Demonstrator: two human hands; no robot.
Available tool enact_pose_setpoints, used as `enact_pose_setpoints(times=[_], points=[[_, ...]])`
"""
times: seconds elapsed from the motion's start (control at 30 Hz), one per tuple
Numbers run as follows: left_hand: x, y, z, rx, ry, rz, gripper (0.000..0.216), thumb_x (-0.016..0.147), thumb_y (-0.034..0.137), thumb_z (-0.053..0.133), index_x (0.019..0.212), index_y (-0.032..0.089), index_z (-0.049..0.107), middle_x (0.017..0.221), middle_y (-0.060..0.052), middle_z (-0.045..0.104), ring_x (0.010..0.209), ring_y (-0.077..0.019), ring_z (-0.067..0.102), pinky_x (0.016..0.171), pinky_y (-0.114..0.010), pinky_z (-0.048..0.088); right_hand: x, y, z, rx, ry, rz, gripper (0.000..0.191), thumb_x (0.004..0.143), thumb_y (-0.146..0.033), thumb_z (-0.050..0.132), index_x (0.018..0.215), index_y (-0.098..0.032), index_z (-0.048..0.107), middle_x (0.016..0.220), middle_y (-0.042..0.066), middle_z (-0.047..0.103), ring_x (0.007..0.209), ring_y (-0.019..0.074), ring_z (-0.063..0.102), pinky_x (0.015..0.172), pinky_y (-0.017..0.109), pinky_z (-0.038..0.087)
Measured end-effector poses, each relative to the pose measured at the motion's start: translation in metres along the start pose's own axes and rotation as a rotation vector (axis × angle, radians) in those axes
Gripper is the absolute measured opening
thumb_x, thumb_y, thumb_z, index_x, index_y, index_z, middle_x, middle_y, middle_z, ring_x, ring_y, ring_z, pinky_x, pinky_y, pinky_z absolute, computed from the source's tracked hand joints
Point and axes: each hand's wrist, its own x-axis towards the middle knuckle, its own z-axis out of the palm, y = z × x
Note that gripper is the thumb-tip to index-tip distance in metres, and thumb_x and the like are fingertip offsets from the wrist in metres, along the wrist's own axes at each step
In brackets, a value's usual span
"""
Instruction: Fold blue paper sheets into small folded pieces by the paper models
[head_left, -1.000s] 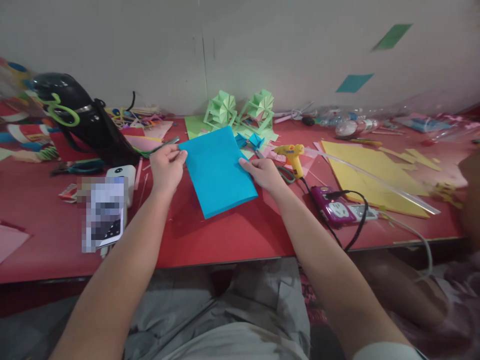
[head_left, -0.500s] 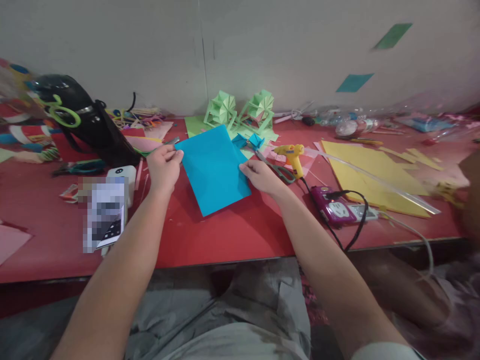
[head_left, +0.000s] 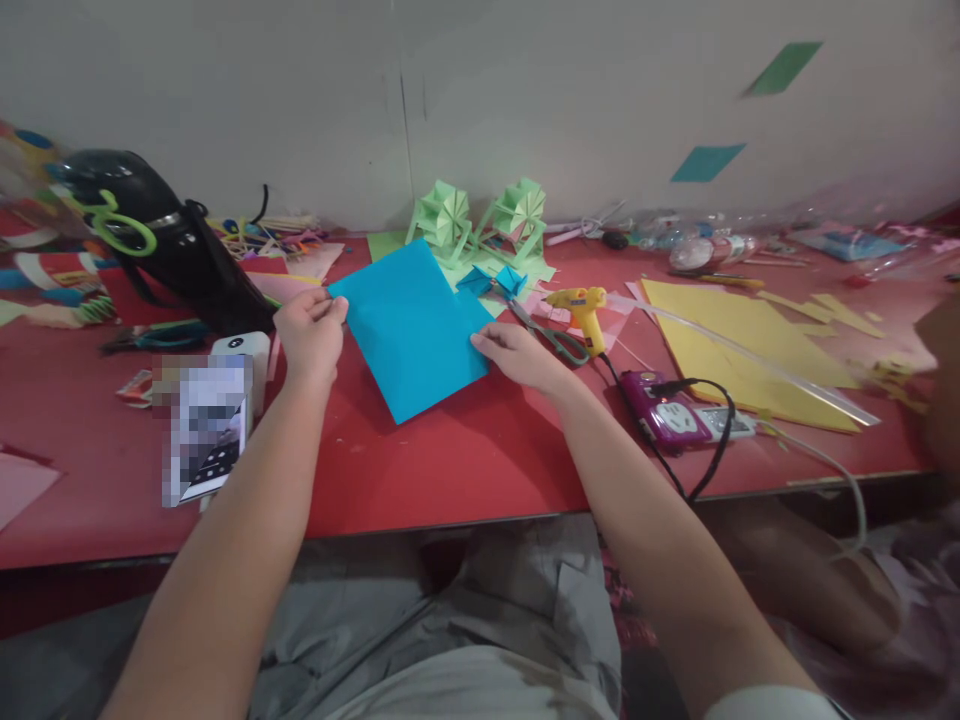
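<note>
A square sheet of blue paper (head_left: 412,330) is held up, tilted, above the red table (head_left: 435,470). My left hand (head_left: 309,335) pinches its upper left corner between thumb and fingers. At the right edge, my right hand (head_left: 517,352) grips the same sheet, its thumb on top. Behind the sheet lie small folded blue paper pieces (head_left: 506,282), partly covered by it. Two light green folded paper models (head_left: 444,215) stand farther back by the wall. Scissors (head_left: 555,335) rest just beyond my right hand.
A yellow hot glue gun (head_left: 585,312) lies right of the scissors, near a purple power strip (head_left: 664,408) with cables. Yellow paper (head_left: 735,350) is at the right. On the left are a black bottle (head_left: 172,240), a phone (head_left: 214,430) and pliers (head_left: 154,338). Another person's arm (head_left: 810,570) shows at lower right.
Both hands have shifted slightly left with the blue sheet, my left hand farther than my right. The sheet stays gripped by both.
</note>
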Motion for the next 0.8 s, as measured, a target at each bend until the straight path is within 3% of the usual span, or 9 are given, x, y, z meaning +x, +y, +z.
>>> enact_pose_setpoints(times=[0.23, 0.37, 0.43, 0.57, 0.8], points=[[-0.002, 0.007, 0.002, -0.072, 0.034, -0.047, 0.012, 0.067, 0.021, 0.071, 0.076, 0.016, 0.064, 0.063, 0.002, 0.063, 0.056, -0.0133, 0.059, 0.062, -0.030, 0.056, 0.001, 0.002, -0.003, -0.118, 0.113, 0.040, 0.050, 0.097, -0.050, 0.048, 0.059, -0.022, 0.032, 0.053, -0.004, 0.032, 0.052, 0.0100, 0.029, 0.055, 0.030, 0.022], [0.000, 0.004, -0.001, -0.091, 0.036, -0.004, 0.010, 0.069, 0.022, 0.071, 0.074, 0.016, 0.065, 0.062, 0.001, 0.062, 0.054, -0.0135, 0.059, 0.062, -0.030, 0.056, 0.002, 0.001, -0.004, -0.112, 0.086, 0.006, 0.040, 0.097, -0.036, 0.051, 0.063, -0.021, 0.037, 0.057, -0.005, 0.036, 0.055, 0.0104, 0.034, 0.057, 0.028, 0.026], [0.000, 0.005, -0.001, -0.107, 0.037, -0.018, 0.008, 0.069, 0.020, 0.070, 0.073, 0.016, 0.064, 0.062, 0.001, 0.063, 0.055, -0.0138, 0.059, 0.063, -0.031, 0.057, 0.002, 0.002, -0.004, -0.144, 0.107, 0.031, 0.040, 0.098, -0.038, 0.048, 0.062, -0.021, 0.039, 0.057, -0.004, 0.040, 0.056, 0.0112, 0.037, 0.057, 0.029, 0.027], [-0.004, 0.013, 0.002, -0.128, 0.043, -0.098, 0.006, 0.071, 0.015, 0.067, 0.072, 0.016, 0.061, 0.062, 0.001, 0.062, 0.058, -0.0145, 0.061, 0.066, -0.033, 0.058, 0.003, 0.007, -0.004, -0.142, 0.178, 0.028, 0.045, 0.097, -0.046, 0.046, 0.061, -0.021, 0.042, 0.056, -0.001, 0.048, 0.054, 0.0125, 0.043, 0.058, 0.029, 0.030], [-0.006, 0.018, 0.007, -0.146, -0.030, -0.277, 0.014, 0.064, 0.011, 0.062, 0.076, 0.018, 0.058, 0.068, 0.000, 0.062, 0.063, -0.0174, 0.063, 0.065, -0.034, 0.057, 0.008, 0.018, -0.005, -0.024, 0.317, -0.014, 0.023, 0.090, -0.035, 0.051, 0.074, -0.020, 0.052, 0.063, -0.001, 0.052, 0.060, 0.0136, 0.048, 0.059, 0.027, 0.034]])
